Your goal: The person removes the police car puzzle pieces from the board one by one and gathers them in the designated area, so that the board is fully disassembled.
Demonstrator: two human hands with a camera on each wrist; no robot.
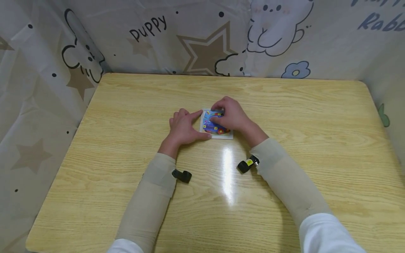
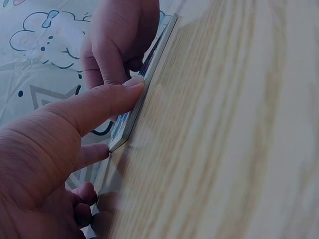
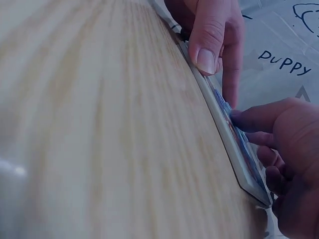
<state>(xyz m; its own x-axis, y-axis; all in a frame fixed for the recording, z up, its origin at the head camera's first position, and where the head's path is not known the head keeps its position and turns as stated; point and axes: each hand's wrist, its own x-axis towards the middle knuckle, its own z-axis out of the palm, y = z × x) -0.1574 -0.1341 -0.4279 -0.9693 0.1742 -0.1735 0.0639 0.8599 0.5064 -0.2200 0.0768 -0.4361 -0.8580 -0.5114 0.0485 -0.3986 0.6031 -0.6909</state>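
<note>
A small square puzzle board (image 1: pixel 222 137) with a white border lies flat on the table. Its picture shows a blue vehicle with red wheels. My left hand (image 1: pixel 184 128) spans the board's left side, index fingertip at the far corner, thumb pressing the near edge; both look fairly straight in the left wrist view. Over the picture, my right hand (image 1: pixel 233 114) bends its index finger toward the far edge, and its thumb (image 3: pixel 254 117) touches the picture surface. The right hand covers part of the picture, and I cannot tell whether it pinches a loose piece.
The wooden table (image 1: pixel 126 168) extends on all sides of the board. A printed cloth (image 1: pixel 158 52) with stars and animals hangs behind its far edge. Black wrist cameras (image 1: pixel 182 176) stick out from both sleeves, low over the table.
</note>
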